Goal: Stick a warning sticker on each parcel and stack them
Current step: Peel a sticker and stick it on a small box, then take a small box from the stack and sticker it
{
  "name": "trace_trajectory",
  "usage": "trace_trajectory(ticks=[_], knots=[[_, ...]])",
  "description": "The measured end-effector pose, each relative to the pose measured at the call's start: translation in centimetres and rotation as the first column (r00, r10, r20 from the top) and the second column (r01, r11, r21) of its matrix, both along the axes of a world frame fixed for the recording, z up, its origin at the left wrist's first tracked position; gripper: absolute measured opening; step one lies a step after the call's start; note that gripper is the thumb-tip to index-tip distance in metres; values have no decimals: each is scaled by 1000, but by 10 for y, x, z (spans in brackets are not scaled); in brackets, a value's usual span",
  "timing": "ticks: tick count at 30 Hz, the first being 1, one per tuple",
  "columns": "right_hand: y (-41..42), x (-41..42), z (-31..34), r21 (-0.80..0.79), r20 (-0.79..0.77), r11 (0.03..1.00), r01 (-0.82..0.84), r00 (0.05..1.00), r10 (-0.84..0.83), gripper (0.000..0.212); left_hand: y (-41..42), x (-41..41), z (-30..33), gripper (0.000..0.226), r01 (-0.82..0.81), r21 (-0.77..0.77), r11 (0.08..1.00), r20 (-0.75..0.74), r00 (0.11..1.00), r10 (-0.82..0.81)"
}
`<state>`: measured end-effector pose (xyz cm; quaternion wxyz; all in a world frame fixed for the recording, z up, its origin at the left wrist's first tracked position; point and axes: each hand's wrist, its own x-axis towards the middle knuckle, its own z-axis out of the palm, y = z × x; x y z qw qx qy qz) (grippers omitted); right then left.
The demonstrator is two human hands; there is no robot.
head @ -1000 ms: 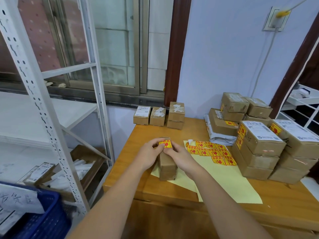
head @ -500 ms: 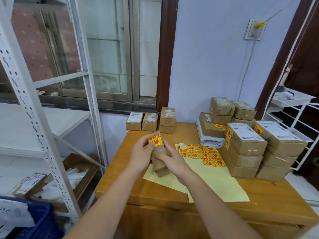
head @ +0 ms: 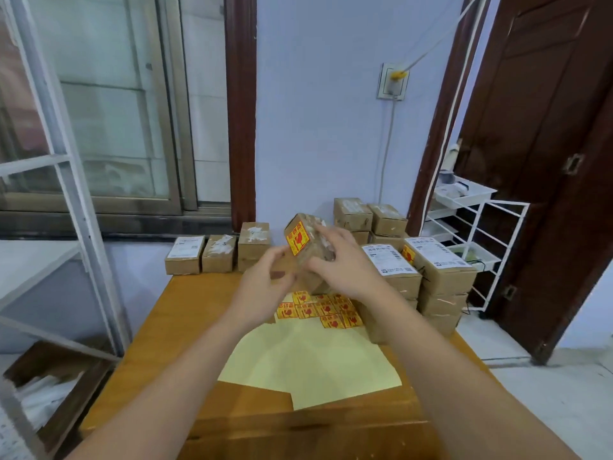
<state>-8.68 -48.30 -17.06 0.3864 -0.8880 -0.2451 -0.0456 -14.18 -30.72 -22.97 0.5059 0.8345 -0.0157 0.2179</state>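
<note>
A pale yellow paper backing sheet (head: 308, 366) is lying nearest on the orange-brown wooden table (head: 159, 343), and I think it is sitting close so more labels are easy to reach. At its far end, toward 12 o'clock, the leftover red and yellow warning stickers (head: 318, 310) are sitting in rows.

Just above them the person is holding a small brown cardboard parcel (head: 306, 250) up off the table, tipped to one side. The right hand (head: 341, 263) is wrapping its fingers over the top and right side of the box, gripping it. The left hand (head: 262, 287) is at about 8 o'clock from the box with its fingers bent toward the near corner; it is blurry, so I cannot tell if it is holding on. A red and yellow sticker (head: 297, 240) is already showing on the box's left face, clear of both hands.

Further off at 2 o'clock, a pile of labelled brown boxes (head: 438, 273) is standing, probably where this one goes. At 10 o'clock, three small brown boxes (head: 219, 252) are waiting in a row by the wall.
</note>
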Motion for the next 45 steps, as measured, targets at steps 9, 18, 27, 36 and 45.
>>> trace_trajectory(ticks=[9,18,27,36,45], knots=[[-81,51,41,-144,146,963,229,967,-208,93,-17,7,-69,69,127,728,674,-276,954,118],[-97,75,29,-337,215,865,371,925,-313,76,-18,10,-107,69,160,714,682,-349,925,148],[-89,81,19,-466,207,794,391,920,-331,74,-12,14,-116,67,174,705,687,-362,922,138],[-85,81,24,-566,254,722,398,917,-307,47,-10,15,-110,65,178,671,720,-381,916,128],[-84,79,27,-553,287,723,414,909,-301,34,-7,12,-107,63,172,659,732,-378,917,124]])
